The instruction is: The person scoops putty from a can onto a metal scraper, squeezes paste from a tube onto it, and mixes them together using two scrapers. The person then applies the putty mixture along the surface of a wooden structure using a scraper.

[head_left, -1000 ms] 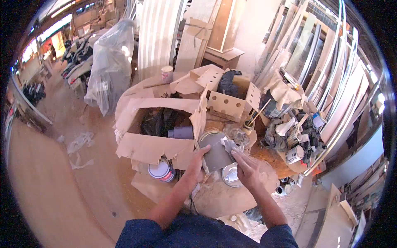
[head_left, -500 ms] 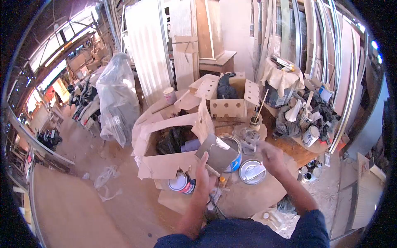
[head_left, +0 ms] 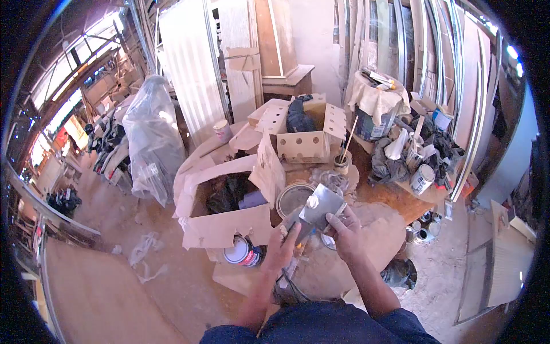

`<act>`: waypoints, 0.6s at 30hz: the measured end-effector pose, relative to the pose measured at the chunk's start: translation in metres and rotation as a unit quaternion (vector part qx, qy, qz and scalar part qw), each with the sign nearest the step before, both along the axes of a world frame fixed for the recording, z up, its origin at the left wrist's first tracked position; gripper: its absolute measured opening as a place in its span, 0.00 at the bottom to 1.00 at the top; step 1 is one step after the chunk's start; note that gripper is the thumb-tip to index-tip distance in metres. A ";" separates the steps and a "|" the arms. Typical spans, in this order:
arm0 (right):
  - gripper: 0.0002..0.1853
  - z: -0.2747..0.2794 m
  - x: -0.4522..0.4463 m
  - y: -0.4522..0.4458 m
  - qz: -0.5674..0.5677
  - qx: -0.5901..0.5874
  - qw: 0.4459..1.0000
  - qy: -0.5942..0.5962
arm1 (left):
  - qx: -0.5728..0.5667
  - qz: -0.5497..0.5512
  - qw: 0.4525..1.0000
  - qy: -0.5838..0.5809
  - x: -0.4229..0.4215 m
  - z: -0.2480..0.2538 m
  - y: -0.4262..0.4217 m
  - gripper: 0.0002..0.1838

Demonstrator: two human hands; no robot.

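Observation:
My left hand (head_left: 279,250) is closed on a dark flat putty spreader (head_left: 293,220), its thumb on top. My right hand (head_left: 348,236) grips a second, shinier flat spreader (head_left: 326,212) by its edge. A dab of white putty (head_left: 312,202) sits on the metal where the two spreaders meet. Just behind them stands an open tin (head_left: 293,196), its round mouth partly covered by the blades. The tin's lid (head_left: 329,242) lies mostly hidden beneath my right hand.
An open cardboard box (head_left: 226,230) with black plastic inside stands left, above a closed paint tin (head_left: 243,251). Behind is a punched cardboard box (head_left: 303,145). A stick rises from a small pot (head_left: 341,163). Cluttered buckets and bags (head_left: 387,163) stand right.
My right hand has come in from the right and now grips the shinier spreader against the left one. The left hand's spreader has dropped lower and turned. The view has shifted slightly.

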State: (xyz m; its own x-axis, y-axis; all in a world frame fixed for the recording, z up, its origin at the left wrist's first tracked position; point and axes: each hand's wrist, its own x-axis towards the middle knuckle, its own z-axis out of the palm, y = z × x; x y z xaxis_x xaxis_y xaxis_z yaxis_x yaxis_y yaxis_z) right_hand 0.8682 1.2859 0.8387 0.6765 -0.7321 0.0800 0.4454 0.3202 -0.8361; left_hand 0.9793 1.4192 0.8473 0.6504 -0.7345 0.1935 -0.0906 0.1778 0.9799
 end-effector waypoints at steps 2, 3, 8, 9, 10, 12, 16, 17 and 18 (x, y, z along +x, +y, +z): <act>0.14 -0.004 -0.006 -0.007 -0.065 -0.108 0.990 0.069 | 0.096 -0.053 0.993 -0.051 0.005 -0.010 0.005 0.20; 0.13 -0.005 -0.009 -0.010 -0.094 -0.164 0.977 0.103 | 0.063 -0.032 0.994 0.084 0.005 -0.013 0.005 0.20; 0.19 -0.010 -0.008 -0.017 -0.059 -0.594 0.802 0.017 | -0.095 -0.019 0.880 0.466 0.017 -0.009 0.010 0.23; 0.22 -0.011 -0.008 -0.015 -0.050 -0.618 0.784 0.032 | -0.114 -0.023 0.876 0.468 0.019 -0.011 0.011 0.23; 0.25 -0.013 -0.008 -0.012 -0.043 -0.642 0.764 0.047 | -0.123 -0.021 0.879 0.460 0.020 -0.011 0.012 0.23; 0.31 -0.019 -0.008 -0.008 -0.032 -0.649 0.755 0.085 | -0.141 -0.017 0.885 0.443 0.021 -0.011 0.014 0.23; 0.29 -0.039 -0.005 -0.018 0.005 -0.657 0.743 0.125 | -0.146 0.046 0.876 0.458 0.028 -0.015 0.022 0.23; 0.26 -0.034 0.000 -0.028 0.023 -0.690 0.708 0.148 | -0.153 0.051 0.861 0.483 0.034 -0.026 0.025 0.22; 0.24 -0.031 0.003 -0.036 0.040 -0.720 0.671 0.171 | -0.159 0.054 0.845 0.507 0.038 -0.033 0.029 0.22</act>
State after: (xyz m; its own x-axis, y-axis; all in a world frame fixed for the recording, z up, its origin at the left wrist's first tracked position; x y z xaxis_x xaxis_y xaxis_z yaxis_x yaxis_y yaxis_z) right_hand 0.8707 1.2498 0.8079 0.8681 -0.0223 0.4958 0.1782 -0.9184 -0.3532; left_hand 1.0171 1.4480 0.8148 0.6597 -0.6762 -0.3281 0.7355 0.4909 0.4670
